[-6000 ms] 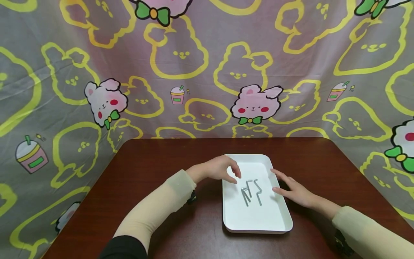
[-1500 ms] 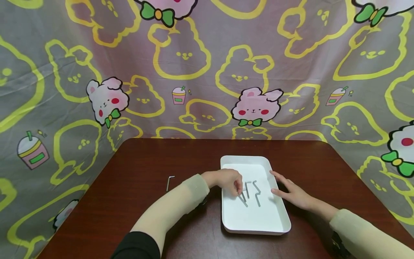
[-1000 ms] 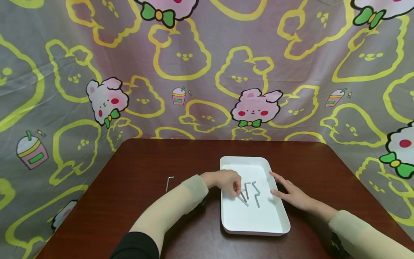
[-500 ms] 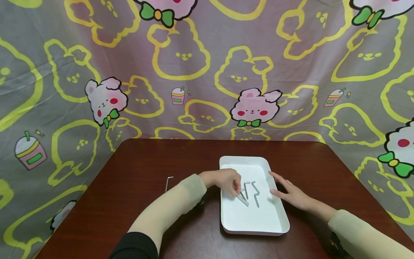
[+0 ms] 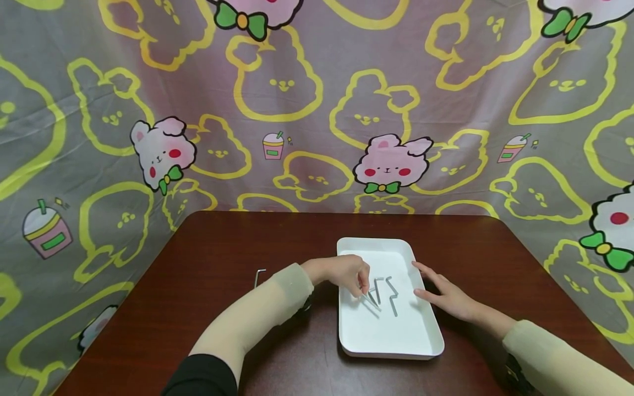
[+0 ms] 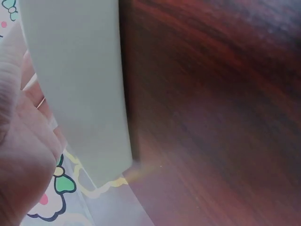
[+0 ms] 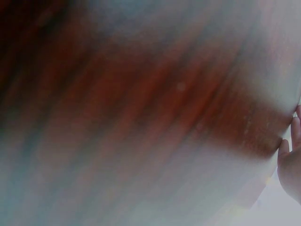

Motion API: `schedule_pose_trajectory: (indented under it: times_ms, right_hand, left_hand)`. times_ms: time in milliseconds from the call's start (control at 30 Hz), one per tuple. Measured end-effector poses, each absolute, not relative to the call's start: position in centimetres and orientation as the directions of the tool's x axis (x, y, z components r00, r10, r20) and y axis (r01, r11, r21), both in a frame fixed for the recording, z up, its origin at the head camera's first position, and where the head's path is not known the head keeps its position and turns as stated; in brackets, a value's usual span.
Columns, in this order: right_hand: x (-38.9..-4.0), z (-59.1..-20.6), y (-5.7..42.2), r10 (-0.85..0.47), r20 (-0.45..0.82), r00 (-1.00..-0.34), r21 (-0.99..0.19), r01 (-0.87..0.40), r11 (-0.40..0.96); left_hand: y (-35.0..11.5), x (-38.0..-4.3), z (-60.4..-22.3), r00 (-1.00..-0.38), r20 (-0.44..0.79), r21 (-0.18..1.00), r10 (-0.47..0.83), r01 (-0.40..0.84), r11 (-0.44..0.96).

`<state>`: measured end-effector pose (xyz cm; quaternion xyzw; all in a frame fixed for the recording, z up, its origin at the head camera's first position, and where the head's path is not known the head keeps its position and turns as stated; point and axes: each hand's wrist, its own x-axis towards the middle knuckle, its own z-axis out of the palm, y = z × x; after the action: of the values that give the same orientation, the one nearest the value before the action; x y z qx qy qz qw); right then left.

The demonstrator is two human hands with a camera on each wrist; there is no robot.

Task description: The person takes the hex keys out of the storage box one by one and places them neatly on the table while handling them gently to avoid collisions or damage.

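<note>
My left hand [image 5: 349,273] reaches over the left rim of the white tray [image 5: 391,342] and pinches a silver L-shaped hex key [image 5: 372,302], its long arm slanting down to the right. Several more hex keys [image 5: 394,306] lie loose just right of the fingers. In the left wrist view the tray's outer wall [image 6: 82,89] hides most of the fingers, and the palm [image 6: 28,150] shows at the left. Along the tray's right rim, my right hand [image 5: 448,294] rests with its fingers extended. Only its fingertips [image 7: 295,129] appear at the right wrist view's edge.
Left of the tray, one hex key [image 5: 257,278] lies on the dark brown table [image 5: 238,236], partly behind the left forearm. A patterned cloth [image 5: 307,104] hangs behind the table.
Compared with six seconds ago, a hex key now lies on the table at left. The left hand has come to pinch another and has just raised it slightly. The right hand stays at the rim.
</note>
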<state>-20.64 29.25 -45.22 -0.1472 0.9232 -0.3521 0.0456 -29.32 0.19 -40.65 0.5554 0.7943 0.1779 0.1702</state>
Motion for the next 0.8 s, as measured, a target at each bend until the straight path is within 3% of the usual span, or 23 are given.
schedule_pose_trajectory:
  times_ms: [300, 800]
  right_hand:
    - [-20.7, -45.3, 29.3, -0.301, 0.020, -0.953, -0.661, -0.238, 0.712]
    - [-20.6, -45.4, 29.4, -0.308, 0.026, -0.951, -0.667, -0.246, 0.703]
  left_hand:
    - [-0.2, -29.3, -38.9, -0.282, -0.016, 0.474, 0.959, 0.843, 0.256]
    - [-2.6, -29.8, -36.4, -0.382, -0.002, 0.490, 0.924, 0.805, 0.334]
